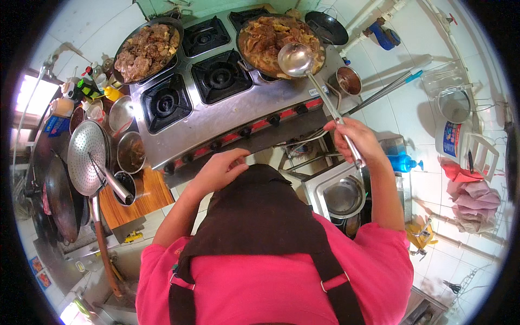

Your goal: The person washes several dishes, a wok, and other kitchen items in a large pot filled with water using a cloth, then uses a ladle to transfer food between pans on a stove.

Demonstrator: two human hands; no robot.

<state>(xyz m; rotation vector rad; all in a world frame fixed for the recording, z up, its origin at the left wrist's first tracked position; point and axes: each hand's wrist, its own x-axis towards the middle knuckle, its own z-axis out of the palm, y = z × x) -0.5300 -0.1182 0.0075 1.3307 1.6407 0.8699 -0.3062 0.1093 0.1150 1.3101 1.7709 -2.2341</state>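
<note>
My right hand (357, 140) grips the long handle of a steel ladle (296, 60). The ladle's bowl overlaps the near edge of a wide pan of braised meat (280, 34) on the stove; whether it touches the food I cannot tell. My left hand (221, 168) holds nothing. It hangs by the dark apron (260, 215), close to the stove's front edge, its thumb apart from loosely bent fingers. At the back left of the steel gas stove (227, 118), a second pan (148, 53) is heaped with browned meat chunks.
Left of the stove, a perforated strainer (87, 158), metal bowls (131, 152) and several sauce bottles crowd a wooden board (142, 199). A metal pot (347, 80) stands at the stove's right. A steel sink-like basin (343, 195) and blue bottle (400, 163) are near my right arm.
</note>
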